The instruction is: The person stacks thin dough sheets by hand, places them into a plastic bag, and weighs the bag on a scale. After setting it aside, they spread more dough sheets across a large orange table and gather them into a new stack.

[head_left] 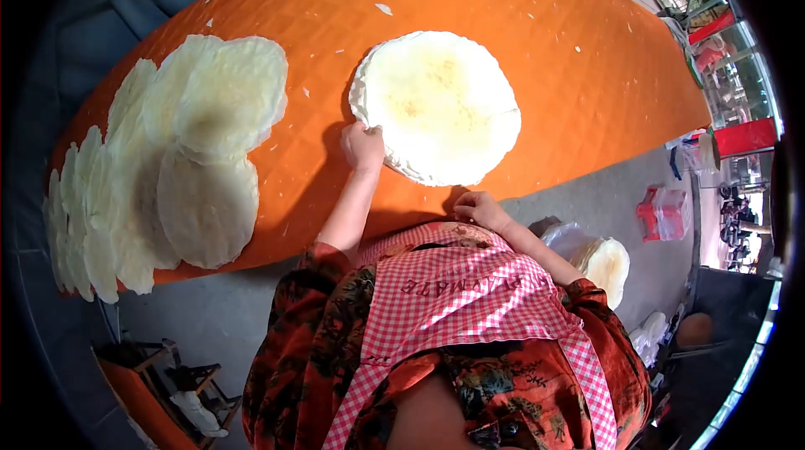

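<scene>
A pile of thin, round, pale flatbreads (440,110) lies on the orange tabletop, the top one lightly browned in the middle. At its lower left edge is my left hand (363,146), fingers closed on the rim of the pile; how many layers they pinch is hidden. My right hand (480,208) is below the pile by the near table edge, just in front of the apron (470,291). Its fingers are curled together and nothing shows in them. Many thin translucent sheets (210,207) overlap on the left, some reaching past the table edge.
The orange table (587,72) curves across the view, with small white flakes scattered on it. Below its right side stands another stack of pale rounds (605,270) partly wrapped in plastic. A red stool (662,213) is farther right, and a wooden frame (168,383) stands at lower left.
</scene>
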`<action>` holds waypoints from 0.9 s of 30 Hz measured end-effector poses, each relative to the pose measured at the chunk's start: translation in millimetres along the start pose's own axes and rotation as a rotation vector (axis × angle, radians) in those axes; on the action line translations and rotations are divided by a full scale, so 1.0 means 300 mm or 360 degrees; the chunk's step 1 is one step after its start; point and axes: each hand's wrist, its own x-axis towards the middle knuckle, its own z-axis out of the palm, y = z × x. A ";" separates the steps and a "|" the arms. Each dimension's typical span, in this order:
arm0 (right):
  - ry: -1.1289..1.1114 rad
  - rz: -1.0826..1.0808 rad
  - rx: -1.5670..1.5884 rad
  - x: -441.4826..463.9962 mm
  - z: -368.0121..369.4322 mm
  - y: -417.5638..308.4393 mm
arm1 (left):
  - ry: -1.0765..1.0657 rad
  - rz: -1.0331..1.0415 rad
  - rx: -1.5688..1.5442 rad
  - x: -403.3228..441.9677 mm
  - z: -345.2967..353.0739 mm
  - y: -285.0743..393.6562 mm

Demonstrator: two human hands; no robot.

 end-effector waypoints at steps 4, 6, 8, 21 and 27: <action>0.0013 -0.0016 0.0026 0.008 0.007 0.020 | 0.0135 0.0270 0.0239 -0.025 -0.008 0.043; -0.0008 -0.0045 0.0027 0.015 0.015 0.028 | 0.0044 0.0191 0.0180 -0.037 -0.016 0.076; -0.0036 -0.0063 0.0023 0.023 0.011 0.044 | -0.0168 0.0105 -0.0234 0.074 0.058 -0.043; -0.0474 -0.0366 0.2071 -0.052 -0.010 -0.083 | -0.0612 -0.0418 -0.1485 0.012 -0.037 0.264; 0.0257 -0.0266 0.2351 0.091 -0.169 -0.095 | -0.0449 -0.0680 -0.1462 0.015 -0.023 0.127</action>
